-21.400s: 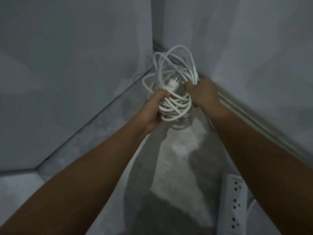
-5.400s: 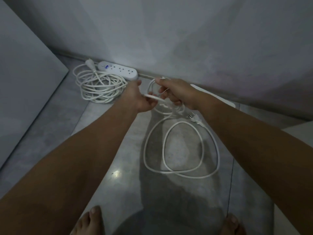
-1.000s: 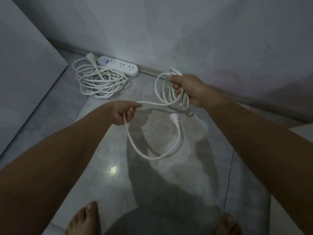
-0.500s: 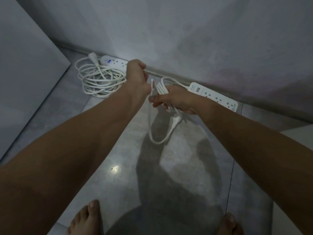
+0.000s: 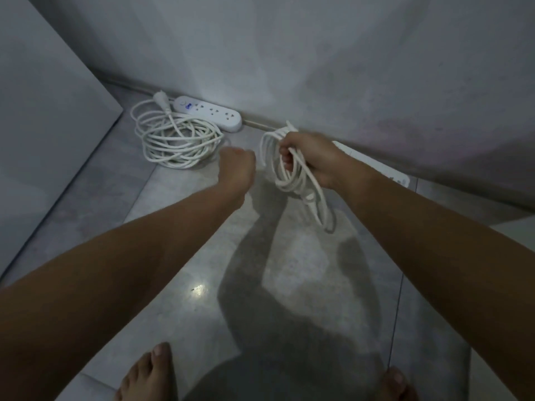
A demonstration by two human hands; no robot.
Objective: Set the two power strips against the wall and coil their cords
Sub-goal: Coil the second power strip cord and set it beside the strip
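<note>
The right hand holds a bunch of white cord loops up off the floor. Its fingers are wrapped tight around them. The loops hang down from the hand, and the hanging plug dangles low among them. The left hand is curled into a fist just beside the loops, not touching them.

Behind the right hand, the long power strip lies along the bottom of the wall. The hand and arm hide part of it. Farther left, the round-ended power strip also sits against the wall. Its coiled cord lies in a pile on the floor right in front of it, with the other plug near the wall. A bare foot stands on the grey tiles at the bottom.
</note>
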